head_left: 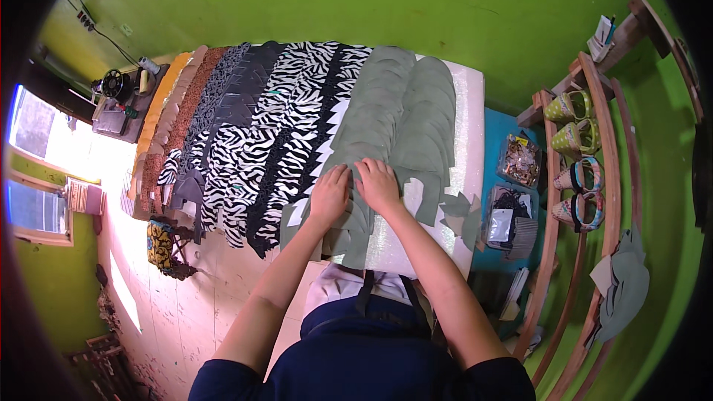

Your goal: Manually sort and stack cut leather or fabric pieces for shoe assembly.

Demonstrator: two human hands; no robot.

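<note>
Rows of overlapping grey-green shoe-upper pieces (371,96), cut from thin sheet material, cover the right part of a table. My left hand (330,194) lies on the near pieces of the left row, its fingers flat and pointing away from me. Just beside it, my right hand (378,185) rests on the same grey-green pieces with its fingers slightly apart. Neither hand visibly lifts a piece. Loose grey-green cutouts (460,217) lie near the right edge, on a whitish sheet (464,126). Left of my hands run zebra-patterned pieces (241,152).
Farther left are black, brown and orange rows (161,104), then a sewing machine (113,85). At the right, a blue surface holds plastic boxes (520,160). A wooden rack (615,178) carries sandals (570,138). A patterned stool (160,245) stands by the table's left front.
</note>
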